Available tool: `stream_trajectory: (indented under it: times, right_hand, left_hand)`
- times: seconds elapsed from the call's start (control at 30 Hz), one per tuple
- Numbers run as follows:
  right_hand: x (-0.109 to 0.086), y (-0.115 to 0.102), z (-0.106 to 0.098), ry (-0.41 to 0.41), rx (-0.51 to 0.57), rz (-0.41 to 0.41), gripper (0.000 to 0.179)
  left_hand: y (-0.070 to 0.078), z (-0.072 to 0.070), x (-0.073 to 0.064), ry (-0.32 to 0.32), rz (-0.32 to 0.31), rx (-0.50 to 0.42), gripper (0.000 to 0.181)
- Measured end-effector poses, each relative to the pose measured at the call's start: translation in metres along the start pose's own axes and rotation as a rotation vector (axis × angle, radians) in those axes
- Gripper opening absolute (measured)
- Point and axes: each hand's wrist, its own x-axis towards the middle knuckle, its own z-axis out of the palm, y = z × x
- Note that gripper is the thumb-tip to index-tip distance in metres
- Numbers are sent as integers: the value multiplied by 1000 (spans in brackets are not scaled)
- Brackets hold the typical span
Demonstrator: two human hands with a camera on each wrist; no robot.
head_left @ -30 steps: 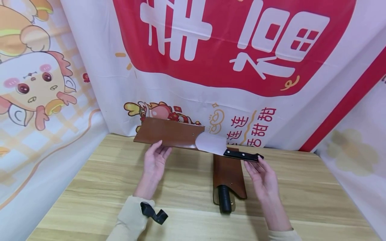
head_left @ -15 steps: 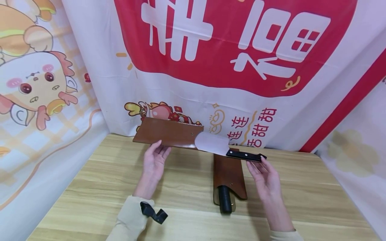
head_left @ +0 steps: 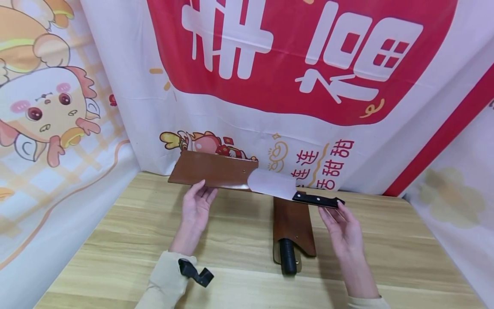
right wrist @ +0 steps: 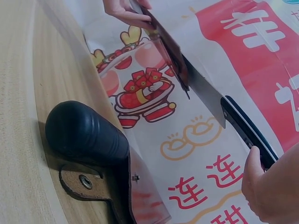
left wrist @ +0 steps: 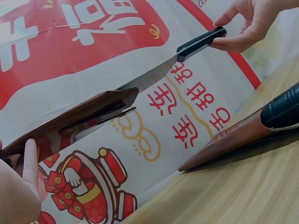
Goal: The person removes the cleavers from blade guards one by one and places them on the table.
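A cleaver with a wide pale blade and a riveted black handle sits partly inside a brown leather sheath, held level above the table. My left hand grips the lower edge of that sheath. At the other end, my right hand pinches the butt of the handle between thumb and fingers. The left wrist view shows the blade coming out of the sheath mouth, the front part hidden inside. Below, a second brown sheath lies on the table, a ribbed black handle sticking out of it.
The wood-grain table runs up to a printed cloth backdrop behind the cleaver, with more cloth on both sides. A black wrist mount is strapped over my left sleeve.
My right hand has drifted right with the handle, while the sheath has shifted slightly left in my left hand. A little more blade shows between them. The second sheath stays put.
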Motion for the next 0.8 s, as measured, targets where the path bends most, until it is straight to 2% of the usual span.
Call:
stream_trajectory:
  times: [0.17, 0.4, 0.8]
  right_hand:
    - [1, 0, 0, 5, 6, 4, 8]
    - [1, -3, 2, 62, 26, 23, 14]
    - [1, -7, 2, 81, 54, 30, 15]
  left_hand:
    - [1, 0, -1, -1, 4, 9, 6]
    - [3, 0, 0, 11, -2, 1, 5]
    - [6, -1, 1, 19, -3, -8, 5]
